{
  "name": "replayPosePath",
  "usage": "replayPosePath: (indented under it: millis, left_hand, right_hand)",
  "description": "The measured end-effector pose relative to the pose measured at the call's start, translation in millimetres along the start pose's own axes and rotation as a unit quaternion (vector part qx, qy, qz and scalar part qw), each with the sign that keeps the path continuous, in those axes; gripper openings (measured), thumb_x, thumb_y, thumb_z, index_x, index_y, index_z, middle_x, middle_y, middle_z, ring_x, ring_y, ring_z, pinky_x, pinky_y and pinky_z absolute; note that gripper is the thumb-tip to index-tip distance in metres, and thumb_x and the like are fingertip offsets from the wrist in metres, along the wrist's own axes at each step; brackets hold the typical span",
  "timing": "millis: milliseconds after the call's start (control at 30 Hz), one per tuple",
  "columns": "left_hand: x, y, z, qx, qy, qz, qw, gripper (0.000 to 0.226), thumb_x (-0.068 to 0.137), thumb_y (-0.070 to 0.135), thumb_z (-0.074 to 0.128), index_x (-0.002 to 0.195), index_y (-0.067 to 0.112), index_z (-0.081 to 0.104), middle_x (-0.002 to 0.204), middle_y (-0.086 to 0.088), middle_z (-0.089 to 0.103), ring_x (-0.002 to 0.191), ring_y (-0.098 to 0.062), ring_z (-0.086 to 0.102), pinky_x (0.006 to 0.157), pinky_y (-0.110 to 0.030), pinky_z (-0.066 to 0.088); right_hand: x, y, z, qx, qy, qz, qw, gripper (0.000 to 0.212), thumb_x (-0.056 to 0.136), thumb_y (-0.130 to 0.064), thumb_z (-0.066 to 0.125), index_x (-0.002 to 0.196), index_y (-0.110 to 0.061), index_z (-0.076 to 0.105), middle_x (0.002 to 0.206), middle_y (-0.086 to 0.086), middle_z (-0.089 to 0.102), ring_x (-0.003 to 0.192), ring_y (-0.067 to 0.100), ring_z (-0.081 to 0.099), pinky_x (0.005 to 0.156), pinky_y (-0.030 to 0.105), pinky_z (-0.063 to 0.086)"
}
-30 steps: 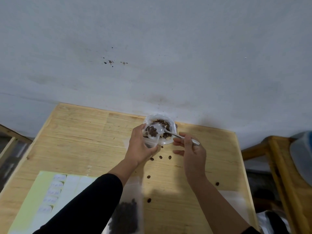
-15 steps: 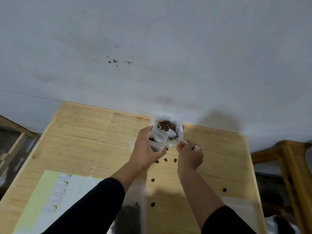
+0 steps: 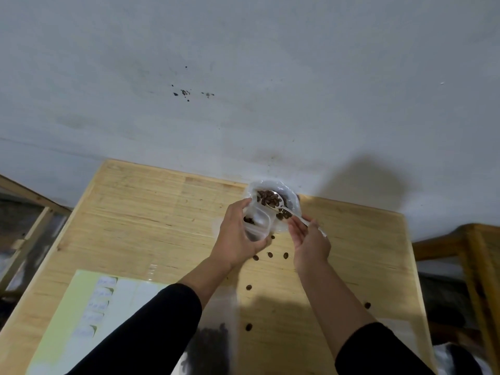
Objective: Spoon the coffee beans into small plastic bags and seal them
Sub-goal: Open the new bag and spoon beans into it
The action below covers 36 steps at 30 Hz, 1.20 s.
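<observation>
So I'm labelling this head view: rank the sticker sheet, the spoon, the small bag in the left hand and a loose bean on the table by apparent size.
1. sticker sheet, though nearness to the camera enlarges it
2. small bag and spoon: too alike to rank
3. loose bean

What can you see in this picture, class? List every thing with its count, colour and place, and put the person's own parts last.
Table: one, light wood, against the wall.
Container of beans: one, clear plastic, at the table's far edge.
Spoon: one, silvery, bowl loaded with brown beans over the container.
Small bag: one, clear, mouth open, a few beans inside.
Loose beans: about eight, brown, scattered on the table near the hands.
Filled bag: one, clear with dark beans, near edge, blurred.
Label sheet: one, pale green with white labels, near left.
Wall: grey-white, with dark specks.
Left hand: holds the small bag.
Right hand: holds the spoon handle.
</observation>
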State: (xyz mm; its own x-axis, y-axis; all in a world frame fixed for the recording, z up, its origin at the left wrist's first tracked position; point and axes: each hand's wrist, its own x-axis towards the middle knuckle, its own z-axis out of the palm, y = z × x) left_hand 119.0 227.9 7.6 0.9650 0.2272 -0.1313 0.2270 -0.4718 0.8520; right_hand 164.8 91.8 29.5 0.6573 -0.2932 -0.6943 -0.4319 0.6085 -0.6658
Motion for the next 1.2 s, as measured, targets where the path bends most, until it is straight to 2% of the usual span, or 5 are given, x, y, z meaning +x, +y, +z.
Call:
replayPosePath:
  millis: [400,600,800,967,1200]
  left_hand:
    - [-3,6,-3,-0.026,0.005,-0.003,1.0,0.095,0.064,0.028,0.084,0.14,0.017,0.029,0.14,0.002,0.035,0.121,-0.003,0.034,0.099,-0.014,0.027]
    - [-5,13,-6,-0.008,0.017,0.008,1.0,0.098,0.061,0.034,0.086,0.14,0.017,0.03,0.14,0.002,0.036,0.117,0.001,0.034,0.097,-0.009,0.026]
    - [-9,19,-10,-0.009,0.031,0.04,0.999,0.095,0.064,0.032,0.084,0.14,0.013,0.031,0.139,-0.001,0.036,0.129,-0.012,0.036,0.103,-0.015,0.026]
    - [-15,22,-9,-0.003,0.04,0.054,0.998,0.094,0.063,0.028,0.085,0.139,0.014,0.032,0.138,-0.002,0.038,0.127,-0.012,0.039,0.104,-0.019,0.031]
    - [-28,23,-3,0.017,0.054,0.06,0.997,0.092,0.064,0.028,0.084,0.139,0.016,0.033,0.137,-0.002,0.039,0.123,-0.009,0.04,0.102,-0.021,0.033]
  right_hand:
    - [-60,-33,-26,-0.139,-0.123,-0.114,0.976,0.027,0.1,-0.018,0.04,0.096,-0.005,0.063,0.079,0.011,0.071,0.064,0.014,0.07,0.048,0.019,0.052]
    - [-76,-21,-45,-0.353,-0.154,-0.349,0.854,0.017,0.093,-0.012,0.054,0.1,-0.016,0.069,0.081,0.0,0.069,0.067,0.006,0.065,0.051,0.019,0.053]
    - [-79,-16,-66,-0.487,-0.102,-0.391,0.774,0.01,0.079,-0.018,0.072,0.087,-0.023,0.075,0.075,-0.013,0.068,0.07,-0.001,0.061,0.064,0.004,0.041]
    - [-78,-18,-86,-0.344,-0.122,-0.201,0.909,0.015,0.081,-0.01,0.07,0.092,-0.019,0.074,0.078,-0.005,0.073,0.064,0.001,0.061,0.06,0.016,0.047]
    - [-37,-19,-123,-0.321,0.019,-0.179,0.93,0.019,0.083,-0.01,0.067,0.102,-0.014,0.071,0.094,-0.004,0.071,0.087,0.012,0.065,0.077,0.023,0.051]
